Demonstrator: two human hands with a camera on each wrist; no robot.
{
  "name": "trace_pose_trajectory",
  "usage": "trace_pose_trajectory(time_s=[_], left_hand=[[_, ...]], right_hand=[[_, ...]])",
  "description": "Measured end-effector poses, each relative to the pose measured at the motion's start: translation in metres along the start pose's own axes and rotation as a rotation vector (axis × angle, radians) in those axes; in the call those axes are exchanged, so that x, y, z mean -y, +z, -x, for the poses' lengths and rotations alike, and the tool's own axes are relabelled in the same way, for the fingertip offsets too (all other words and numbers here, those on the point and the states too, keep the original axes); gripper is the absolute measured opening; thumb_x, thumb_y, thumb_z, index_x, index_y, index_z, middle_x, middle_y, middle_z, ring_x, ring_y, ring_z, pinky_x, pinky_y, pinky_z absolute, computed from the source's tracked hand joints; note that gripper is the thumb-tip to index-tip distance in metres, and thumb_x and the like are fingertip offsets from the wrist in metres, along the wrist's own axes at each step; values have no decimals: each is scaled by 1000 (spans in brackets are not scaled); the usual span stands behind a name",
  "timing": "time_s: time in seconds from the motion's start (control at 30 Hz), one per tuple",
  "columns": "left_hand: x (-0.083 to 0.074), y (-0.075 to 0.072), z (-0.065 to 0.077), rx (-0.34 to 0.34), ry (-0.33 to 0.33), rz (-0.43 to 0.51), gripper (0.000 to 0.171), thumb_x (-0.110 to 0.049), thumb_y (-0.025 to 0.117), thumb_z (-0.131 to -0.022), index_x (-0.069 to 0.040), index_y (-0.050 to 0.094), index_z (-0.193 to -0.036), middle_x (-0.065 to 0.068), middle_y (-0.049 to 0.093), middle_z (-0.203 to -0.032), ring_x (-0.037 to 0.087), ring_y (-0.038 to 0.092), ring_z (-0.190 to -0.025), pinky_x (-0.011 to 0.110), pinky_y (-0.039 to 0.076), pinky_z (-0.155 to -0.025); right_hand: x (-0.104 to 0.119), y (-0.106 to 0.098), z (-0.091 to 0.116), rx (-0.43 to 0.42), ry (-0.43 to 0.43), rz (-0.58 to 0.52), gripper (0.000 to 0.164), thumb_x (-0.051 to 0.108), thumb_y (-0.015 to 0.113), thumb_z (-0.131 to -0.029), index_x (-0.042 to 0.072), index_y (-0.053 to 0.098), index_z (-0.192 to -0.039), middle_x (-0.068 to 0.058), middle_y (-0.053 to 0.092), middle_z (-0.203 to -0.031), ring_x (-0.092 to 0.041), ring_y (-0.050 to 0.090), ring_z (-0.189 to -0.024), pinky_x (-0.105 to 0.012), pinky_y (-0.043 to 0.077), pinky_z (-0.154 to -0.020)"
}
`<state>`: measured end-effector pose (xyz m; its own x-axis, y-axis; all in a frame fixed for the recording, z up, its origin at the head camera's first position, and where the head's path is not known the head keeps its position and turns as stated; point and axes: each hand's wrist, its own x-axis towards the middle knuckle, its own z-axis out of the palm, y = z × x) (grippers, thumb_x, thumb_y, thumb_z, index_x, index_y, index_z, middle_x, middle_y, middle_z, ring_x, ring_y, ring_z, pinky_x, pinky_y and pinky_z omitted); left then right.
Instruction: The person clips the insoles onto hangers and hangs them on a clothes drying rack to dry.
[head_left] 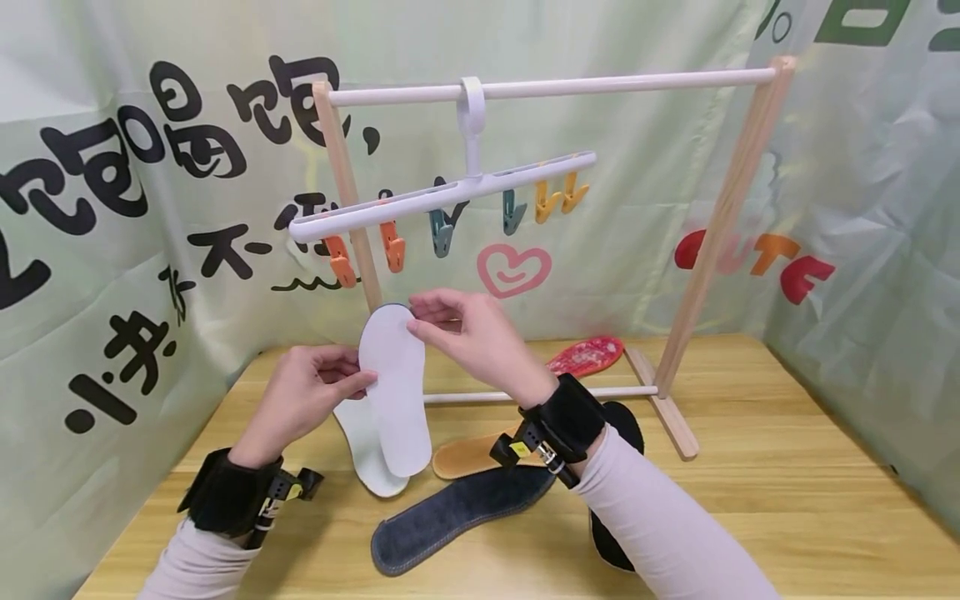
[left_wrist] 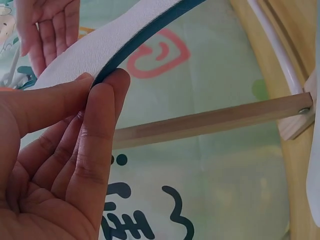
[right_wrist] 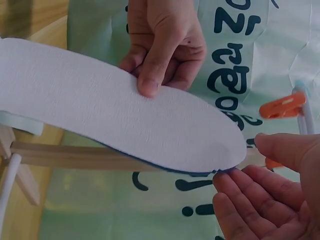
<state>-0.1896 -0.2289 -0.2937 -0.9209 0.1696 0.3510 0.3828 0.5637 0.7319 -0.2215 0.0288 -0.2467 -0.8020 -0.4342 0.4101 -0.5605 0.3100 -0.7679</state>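
Insole (head_left: 399,404), prob. light, semi-stiff; L hand (head_left: 302,392) pinches edge at 9 o'clock, prob. best hold; R hand (head_left: 480,335), fingers extended, thumb clear, at 1 o'clock.

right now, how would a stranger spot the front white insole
Find the wooden rack on the table. In front of its left post, the left hand pinches a white insole. Unlike the pale insole partly hidden behind it, this one is held up in hand.
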Motion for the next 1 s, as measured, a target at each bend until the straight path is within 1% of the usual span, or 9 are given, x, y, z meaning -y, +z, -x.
trace_pose_trajectory(time_s=[0.1,0.2,0.5,0.67,1.0], left_hand=[[1,-3,1,-7,-2,-13,19,-12,84,-94,2,79,-107,15,81,-94,8,78,-76,24,65,-71],[2,-6,1,-13,-4,-12,19,-13,84,-95,2,79,-107,15,81,-95,6,78,-76,24,65,-71],[0,-21,2,-53,7,-21,17,-10,83,-95,1,79,-106,17,81,-95,3,77,-77,23,65,-72],[-1,-27,2,-47,-11,-50,19,-12,83,-95,2,79,-108,18,81,-98,4,78,-78,22,65,-72],[-2,-32,3,-23,-30,-47,21,-15,82,-97,1,78,-110,16,81,-99,7,79,-79,22,65,-74]], right_hand=[[6,4,-3,14,-15,2,44,24,77,-102,7,69,-142,-7,76,-135,-18,75,-120,-33,59,-107],[10,7,-6,26,-32,22,46,25,75,-103,8,67,-144,-8,73,-142,-18,72,-128,-33,57,-110],[23,13,-13,42,-76,80,50,27,72,-105,7,62,-150,-7,68,-149,-22,67,-137,-35,53,-115],[30,16,-15,50,-99,103,53,28,71,-106,7,59,-153,-7,64,-154,-23,63,-142,-35,51,-117],[40,23,-21,53,-148,113,60,29,65,-109,8,47,-162,-6,56,-162,-20,56,-149,-31,45,-122]])
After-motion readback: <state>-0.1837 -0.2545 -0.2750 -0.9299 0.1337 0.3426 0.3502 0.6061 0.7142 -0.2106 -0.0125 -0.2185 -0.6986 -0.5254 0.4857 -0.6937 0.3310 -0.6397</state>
